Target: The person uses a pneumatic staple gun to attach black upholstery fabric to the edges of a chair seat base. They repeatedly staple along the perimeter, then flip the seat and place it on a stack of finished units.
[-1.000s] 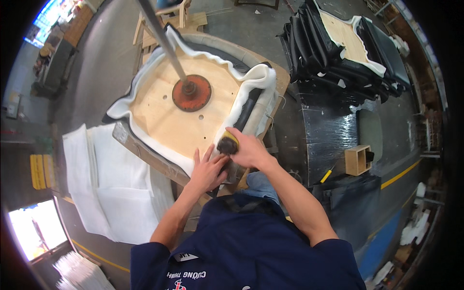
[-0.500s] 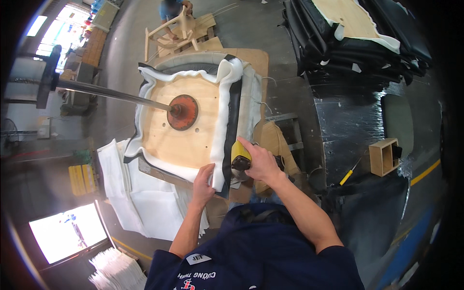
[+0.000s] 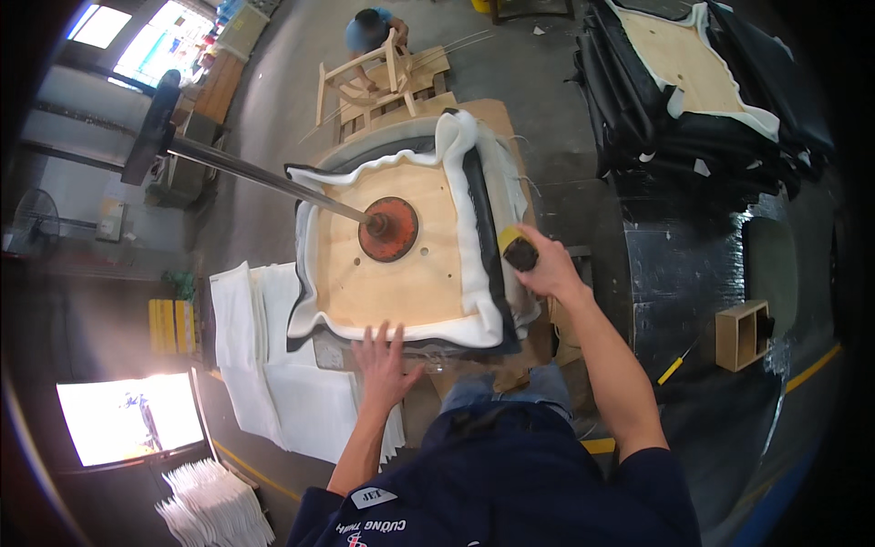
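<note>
A pale wooden seat panel (image 3: 428, 292) lies on the bench, edged with white padding (image 3: 472, 223) and a black cover (image 3: 486, 214) whose borders stand up unevenly. A round red press pad (image 3: 389, 239) on a metal rod (image 3: 264, 182) sits on the wood. My left hand (image 3: 385, 369) is open, its fingers spread against the padding at the near edge. In my right hand (image 3: 553, 271) is a yellow-and-black staple gun (image 3: 519, 251), held beside the panel's right edge. Its nose is hidden from view.
White padding sheets (image 3: 310, 397) lie at the left. A stack of black-covered panels (image 3: 638, 118) stands far right, with a wooden box (image 3: 736, 335) and a yellow-handled tool (image 3: 672, 368) nearer. Beyond the bench, a co-worker (image 3: 369, 32) bends over a wooden chair frame (image 3: 365, 82).
My left hand has left the near right corner, moved left along the near edge and opened. My right hand has carried the staple gun farther up the right edge. The view has shifted.
</note>
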`<state>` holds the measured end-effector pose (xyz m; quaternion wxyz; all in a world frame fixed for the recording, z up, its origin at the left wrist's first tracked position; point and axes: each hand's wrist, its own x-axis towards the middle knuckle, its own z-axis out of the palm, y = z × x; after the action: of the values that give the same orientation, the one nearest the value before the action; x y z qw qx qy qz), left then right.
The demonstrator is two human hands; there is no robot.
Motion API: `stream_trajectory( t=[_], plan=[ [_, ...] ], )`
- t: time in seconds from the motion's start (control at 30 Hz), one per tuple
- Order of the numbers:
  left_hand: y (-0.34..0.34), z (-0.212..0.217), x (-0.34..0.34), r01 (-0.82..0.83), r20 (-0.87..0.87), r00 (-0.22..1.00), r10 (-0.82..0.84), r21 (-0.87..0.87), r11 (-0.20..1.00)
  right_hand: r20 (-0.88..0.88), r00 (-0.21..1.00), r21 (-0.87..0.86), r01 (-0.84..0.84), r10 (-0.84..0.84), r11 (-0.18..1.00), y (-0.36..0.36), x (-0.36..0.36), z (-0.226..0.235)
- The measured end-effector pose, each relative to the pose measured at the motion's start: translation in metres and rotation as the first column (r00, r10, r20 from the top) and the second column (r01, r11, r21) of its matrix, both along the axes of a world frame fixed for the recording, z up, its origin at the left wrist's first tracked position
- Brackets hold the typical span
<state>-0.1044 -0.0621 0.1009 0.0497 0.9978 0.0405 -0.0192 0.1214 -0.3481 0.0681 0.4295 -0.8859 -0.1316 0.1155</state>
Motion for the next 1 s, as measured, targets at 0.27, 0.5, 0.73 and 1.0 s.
stream_trajectory(
  t=[0.27, 0.5, 0.73, 1.0],
  plan=[
    [0.022, -0.039, 0.064, 0.268, 0.029, 0.962, -0.271, -0.278, 0.922, -0.444, 0.826, 0.242, 0.484, -0.347, 0.841, -0.028, -0.086, 0.012],
    [-0.009, -0.049, 0.078, 0.273, 0.186, 0.954, -0.237, -0.201, 0.941, -0.431, 0.779, 0.255, 0.589, -0.455, 0.767, -0.033, -0.177, 0.016],
    [-0.024, -0.047, 0.103, 0.266, 0.229, 0.950, -0.214, -0.229, 0.936, -0.301, 0.910, 0.294, 0.374, -0.286, 0.880, -0.004, -0.178, -0.003],
    [-0.009, -0.077, 0.134, 0.388, 0.318, 0.895, -0.312, -0.212, 0.897, -0.215, 0.976, 0.168, 0.067, -0.030, 0.984, 0.000, -0.153, 0.004]
  ],
)
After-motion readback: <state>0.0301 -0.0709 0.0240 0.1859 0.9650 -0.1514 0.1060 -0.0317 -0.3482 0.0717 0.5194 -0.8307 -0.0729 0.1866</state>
